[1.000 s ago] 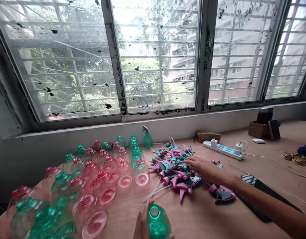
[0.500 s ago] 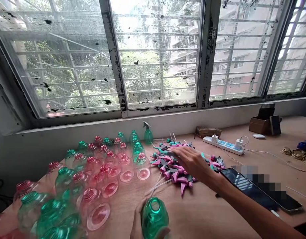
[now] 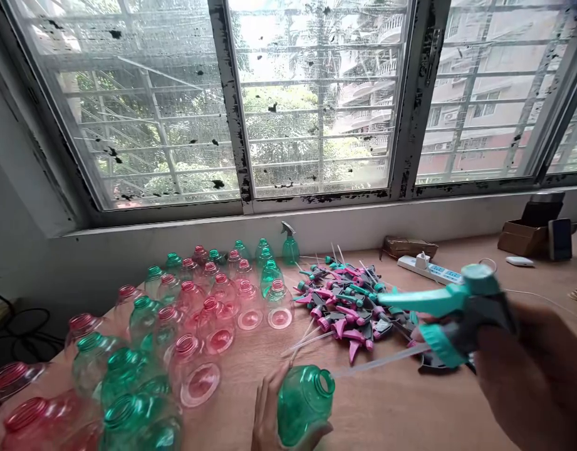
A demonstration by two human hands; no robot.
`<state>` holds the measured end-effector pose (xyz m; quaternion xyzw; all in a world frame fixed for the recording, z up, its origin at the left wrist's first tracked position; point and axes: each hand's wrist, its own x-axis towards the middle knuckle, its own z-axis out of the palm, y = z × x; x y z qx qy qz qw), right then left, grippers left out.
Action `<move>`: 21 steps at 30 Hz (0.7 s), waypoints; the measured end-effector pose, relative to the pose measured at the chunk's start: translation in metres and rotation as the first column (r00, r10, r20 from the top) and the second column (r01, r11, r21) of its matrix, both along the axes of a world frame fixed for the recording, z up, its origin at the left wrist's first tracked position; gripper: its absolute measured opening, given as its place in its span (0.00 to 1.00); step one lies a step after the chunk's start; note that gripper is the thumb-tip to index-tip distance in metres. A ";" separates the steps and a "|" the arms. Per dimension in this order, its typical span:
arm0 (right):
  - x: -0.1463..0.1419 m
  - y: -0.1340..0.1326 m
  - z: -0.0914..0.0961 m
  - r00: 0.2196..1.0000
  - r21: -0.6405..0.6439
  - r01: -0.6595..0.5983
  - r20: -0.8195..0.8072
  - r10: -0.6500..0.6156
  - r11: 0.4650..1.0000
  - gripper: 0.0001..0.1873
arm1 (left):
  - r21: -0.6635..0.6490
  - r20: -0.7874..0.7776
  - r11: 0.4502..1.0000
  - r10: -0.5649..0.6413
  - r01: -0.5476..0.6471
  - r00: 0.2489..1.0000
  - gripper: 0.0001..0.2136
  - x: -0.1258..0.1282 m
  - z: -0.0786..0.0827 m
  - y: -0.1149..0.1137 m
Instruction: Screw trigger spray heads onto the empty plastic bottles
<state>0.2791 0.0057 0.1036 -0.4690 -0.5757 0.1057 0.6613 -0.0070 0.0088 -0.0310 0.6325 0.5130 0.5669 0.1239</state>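
My left hand (image 3: 268, 410) is wrapped round a green clear plastic bottle (image 3: 303, 404) at the lower middle, its uncapped neck tilted to the right. On the right, close to the camera, my right hand (image 3: 527, 369) grips a teal and grey trigger sprayer head (image 3: 478, 307). Its thin clear dip tube (image 3: 382, 360) points left toward the bottle's neck; whether the tip is inside the mouth I cannot tell. Behind lies a heap of pink, teal and grey sprayer heads (image 3: 347, 297) with tubes sticking out. The fingers of my right hand are partly blurred.
Open-necked red bottles (image 3: 201, 376) and green bottles (image 3: 142, 316) crowd the table's left side. One green bottle with a sprayer fitted (image 3: 291, 247) stands by the wall. A power strip (image 3: 429, 269), a brown packet (image 3: 408, 247) and a cardboard box (image 3: 523, 238) are at the back right.
My right hand has left the heap with a teal sprayer head and come toward the camera, to the right. The green bottle in my left hand now tips rightward. The view has shifted left.
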 end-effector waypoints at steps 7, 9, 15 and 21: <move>-0.038 0.007 -0.027 0.861 -0.111 -0.345 0.356 0.362 0.932 0.17 | 0.013 -0.112 0.997 -0.071 0.073 0.991 0.37 -0.002 -0.004 0.000; -0.042 0.004 -0.044 0.866 -0.193 -0.385 0.263 0.425 0.903 0.10 | -0.005 -0.095 0.996 -0.088 0.087 0.992 0.40 0.000 -0.007 -0.001; -0.042 -0.008 -0.085 0.939 -0.343 -0.324 -0.230 0.255 0.882 0.17 | -0.123 0.268 0.954 -0.234 0.274 0.935 0.46 0.002 -0.002 -0.003; -0.037 0.015 -0.121 0.837 -0.413 -0.505 -0.448 0.313 0.758 0.22 | -0.332 0.102 0.902 -0.256 0.276 0.961 0.28 -0.007 0.017 -0.002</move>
